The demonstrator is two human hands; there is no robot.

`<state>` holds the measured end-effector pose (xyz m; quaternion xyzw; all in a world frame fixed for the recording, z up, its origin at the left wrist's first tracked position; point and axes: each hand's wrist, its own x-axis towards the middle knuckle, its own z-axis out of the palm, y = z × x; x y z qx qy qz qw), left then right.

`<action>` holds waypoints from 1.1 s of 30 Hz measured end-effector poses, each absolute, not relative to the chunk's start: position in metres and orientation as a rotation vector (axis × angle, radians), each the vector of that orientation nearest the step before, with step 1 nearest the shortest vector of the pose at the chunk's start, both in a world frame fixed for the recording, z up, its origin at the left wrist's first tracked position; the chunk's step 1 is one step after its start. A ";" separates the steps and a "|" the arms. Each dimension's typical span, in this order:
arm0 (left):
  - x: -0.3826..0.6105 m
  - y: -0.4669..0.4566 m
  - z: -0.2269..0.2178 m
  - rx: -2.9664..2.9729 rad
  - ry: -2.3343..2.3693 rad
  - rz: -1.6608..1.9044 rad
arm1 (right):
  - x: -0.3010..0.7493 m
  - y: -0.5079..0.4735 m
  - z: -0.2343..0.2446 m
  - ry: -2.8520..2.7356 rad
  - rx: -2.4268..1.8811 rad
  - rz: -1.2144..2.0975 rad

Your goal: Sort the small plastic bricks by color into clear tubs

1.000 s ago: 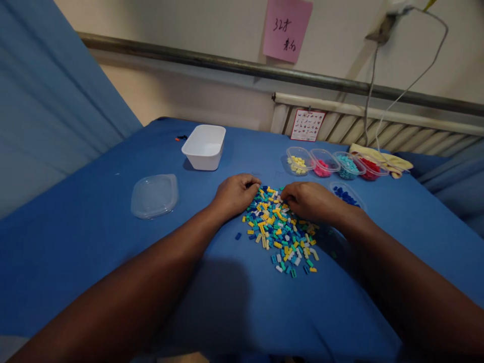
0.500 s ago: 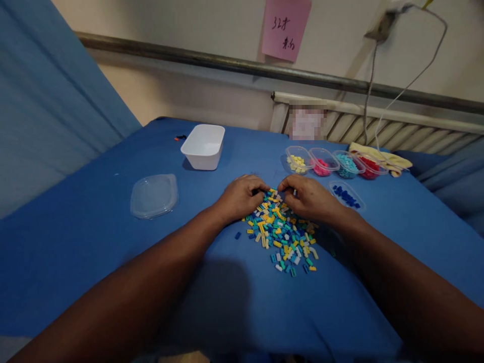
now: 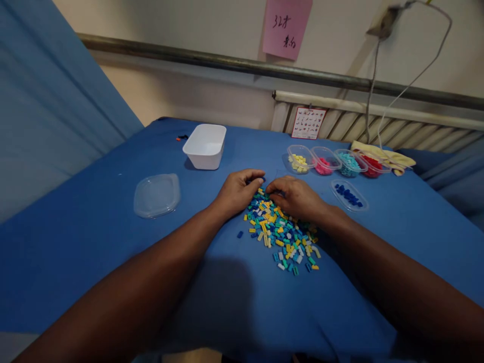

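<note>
A heap of small toy building bricks point(image 3: 278, 222) in yellow, blue, teal, white and cream lies on the blue-covered table. My left hand point(image 3: 238, 191) is at the heap's far left edge, thumb and forefinger closed around a dark blue toy brick point(image 3: 263, 179). Just right of it, my right hand point(image 3: 293, 196) rests over the upper part of the heap with curled fingers touching the bricks. Whatever those fingers may hold is hidden. One dark blue brick point(image 3: 240, 234) lies apart, left of the heap.
A white tub point(image 3: 204, 160) stands at the back left, with a clear lid point(image 3: 157, 196) nearer. Clear containers of yellow point(image 3: 298, 164), pink point(image 3: 322, 166), light blue point(image 3: 348, 164) and red bricks point(image 3: 372, 166) line the back right. Dark blue bricks point(image 3: 348, 195) lie in a shallow clear tray.
My right hand has moved left across the heap, toward my left hand. The left hand has lifted slightly, and a dark blue brick now shows at its fingertips.
</note>
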<state>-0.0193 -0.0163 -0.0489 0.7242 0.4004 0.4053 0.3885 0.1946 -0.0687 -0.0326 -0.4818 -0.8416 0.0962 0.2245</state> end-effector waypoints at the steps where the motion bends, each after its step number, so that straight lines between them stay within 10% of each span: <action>1: -0.020 -0.016 -0.049 1.849 1.017 1.022 | 0.194 -0.069 -0.031 -2.323 -1.340 0.256; 33: -0.020 -0.016 -0.049 1.945 1.086 1.128 | 0.218 -0.075 -0.005 -2.219 -1.405 0.339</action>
